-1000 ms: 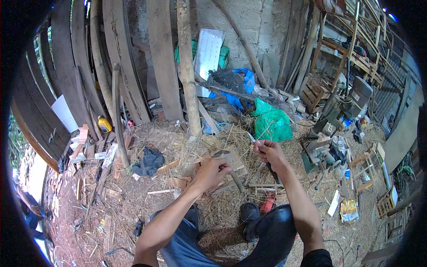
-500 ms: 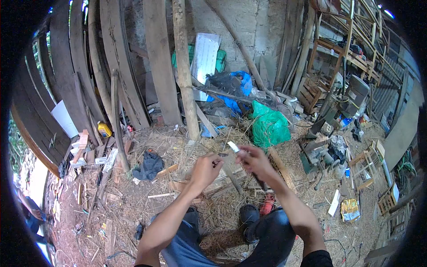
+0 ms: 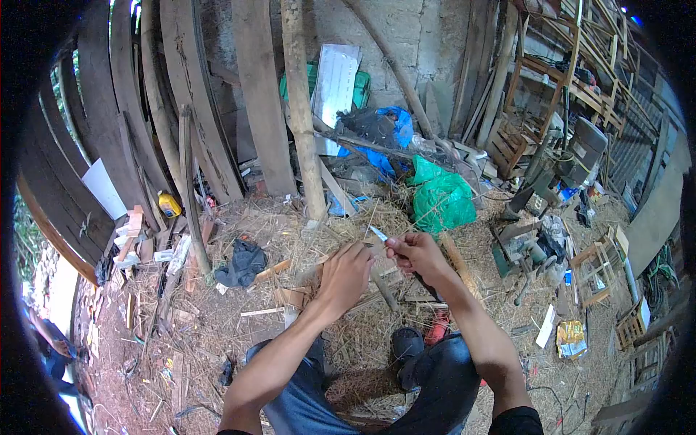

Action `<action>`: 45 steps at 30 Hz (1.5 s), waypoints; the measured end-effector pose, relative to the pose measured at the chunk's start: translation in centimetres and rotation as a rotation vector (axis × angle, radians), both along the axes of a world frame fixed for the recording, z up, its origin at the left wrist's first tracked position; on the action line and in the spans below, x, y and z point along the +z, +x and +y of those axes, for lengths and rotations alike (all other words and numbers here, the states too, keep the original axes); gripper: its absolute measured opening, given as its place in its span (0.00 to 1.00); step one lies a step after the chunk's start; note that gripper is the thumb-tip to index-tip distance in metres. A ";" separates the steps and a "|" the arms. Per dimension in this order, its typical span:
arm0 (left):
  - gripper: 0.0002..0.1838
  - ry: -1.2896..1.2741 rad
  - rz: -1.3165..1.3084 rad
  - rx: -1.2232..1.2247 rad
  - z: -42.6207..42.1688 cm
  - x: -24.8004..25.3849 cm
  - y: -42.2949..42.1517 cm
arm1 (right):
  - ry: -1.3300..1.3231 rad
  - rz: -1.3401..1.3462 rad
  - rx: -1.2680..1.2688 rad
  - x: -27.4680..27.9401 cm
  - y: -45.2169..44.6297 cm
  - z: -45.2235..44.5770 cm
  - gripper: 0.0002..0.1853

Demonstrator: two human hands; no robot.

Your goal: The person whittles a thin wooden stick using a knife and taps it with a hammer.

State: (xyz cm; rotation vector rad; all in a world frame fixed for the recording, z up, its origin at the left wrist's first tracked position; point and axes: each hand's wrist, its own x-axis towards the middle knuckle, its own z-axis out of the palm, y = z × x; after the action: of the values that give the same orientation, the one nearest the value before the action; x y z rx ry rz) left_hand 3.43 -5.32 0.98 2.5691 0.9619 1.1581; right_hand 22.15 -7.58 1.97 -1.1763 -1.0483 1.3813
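the knife (image 3: 378, 233) is in the air above the straw-strewn floor (image 3: 217, 319), in front of the knees, its pale blade angled up toward the left. the right hand (image 3: 415, 255) has its fingers clenched around it; a dark length below that hand is probably the handle. the left hand (image 3: 346, 277) is just beside the blade, its fingers curled, but whether they grasp anything i cannot tell.

as far as it shows, the blade is bare and both hands are close together, so the work looks to be under way. no finished piece can be made out, and how much is left cannot be judged with the left hand's inner side hidden.

farther out, a red object (image 3: 437, 328) lies by the right shoe (image 3: 407, 345), a green bag (image 3: 444, 203) sits beyond the hands, and a dark crumpled sheet (image 3: 243, 262) lies to the left.
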 end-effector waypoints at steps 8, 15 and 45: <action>0.03 0.127 0.077 0.006 -0.2 0.6 -1.8 | -0.023 0.105 -0.225 -1.1 5.8 -0.1 0.11; 0.05 -0.149 -0.014 0.019 -0.5 0.5 -0.8 | -0.002 0.112 -0.098 -0.3 -0.1 -1.3 0.11; 0.13 -1.444 -0.353 -0.373 1.8 -0.6 -1.7 | -0.011 -0.035 -0.013 0.6 3.4 -0.5 0.11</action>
State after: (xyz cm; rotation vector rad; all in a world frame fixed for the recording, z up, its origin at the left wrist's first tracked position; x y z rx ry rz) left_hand 1.75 -3.50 0.36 1.2261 0.7180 0.4220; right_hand 25.55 -8.12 2.61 -1.2170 -1.0570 1.3625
